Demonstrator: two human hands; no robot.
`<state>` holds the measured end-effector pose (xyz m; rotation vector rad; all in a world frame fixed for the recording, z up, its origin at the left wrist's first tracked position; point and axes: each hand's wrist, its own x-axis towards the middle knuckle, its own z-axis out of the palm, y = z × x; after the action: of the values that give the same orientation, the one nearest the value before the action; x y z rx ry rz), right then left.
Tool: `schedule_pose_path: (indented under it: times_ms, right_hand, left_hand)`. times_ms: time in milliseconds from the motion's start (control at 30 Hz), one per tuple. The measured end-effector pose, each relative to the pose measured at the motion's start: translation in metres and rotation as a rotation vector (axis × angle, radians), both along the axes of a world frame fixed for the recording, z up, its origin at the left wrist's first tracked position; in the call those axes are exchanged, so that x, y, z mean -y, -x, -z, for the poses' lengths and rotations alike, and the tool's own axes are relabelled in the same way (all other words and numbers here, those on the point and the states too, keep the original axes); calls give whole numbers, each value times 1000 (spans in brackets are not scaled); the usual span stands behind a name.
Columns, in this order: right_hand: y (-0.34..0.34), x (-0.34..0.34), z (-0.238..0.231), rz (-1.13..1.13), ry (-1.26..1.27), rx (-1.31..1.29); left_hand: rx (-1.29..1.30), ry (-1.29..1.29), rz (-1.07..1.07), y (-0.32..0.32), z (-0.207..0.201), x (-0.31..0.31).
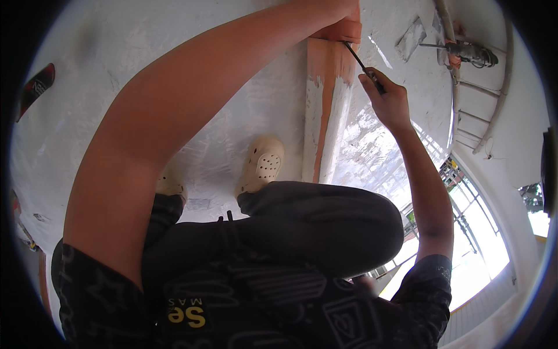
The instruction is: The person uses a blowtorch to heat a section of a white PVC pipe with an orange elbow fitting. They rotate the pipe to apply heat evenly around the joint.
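Below the top edge of the view, a long white beam or strip [314,110] with an orange-brown stripe runs away from me. Its far end is coated or smeared orange-brown, and an orange-red block-like piece [334,32] sits there. My left arm stretches across to this piece. Only part of my left hand [344,8] shows, and its fingers are hidden at the top edge. My right hand [388,99] is closed round the dark handle of a slim tool with a thin black shaft [356,53]. Its tip meets the near edge of the orange-red piece; the tool's exact kind is unclear.
Right of the beam lie a power drill [474,55] with a long bit and a flat greyish square plate [411,39]. A pole ladder [503,96] stands at the far right. A red-and-black object [38,87] lies far left. My cream clog [264,163] is beside the beam.
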<state>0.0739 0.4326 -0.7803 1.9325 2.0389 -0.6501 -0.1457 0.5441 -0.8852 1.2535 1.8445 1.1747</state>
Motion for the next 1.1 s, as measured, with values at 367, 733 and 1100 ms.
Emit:
schedule_pose_path:
  times_ms: [367, 733, 1100]
  right_hand:
    - [-30, 9, -16, -115, -251, -80]
    - [-61, 74, -43, -103, -282, -50]
    - [-77, 38, -46, 247, -75, -205]
  left_hand:
    - [47, 113, 292, -27, -63, -23]
    - [-611, -504, 590, 52, -28, 40]
    - [-792, -476, 690, -17, -64, -3]
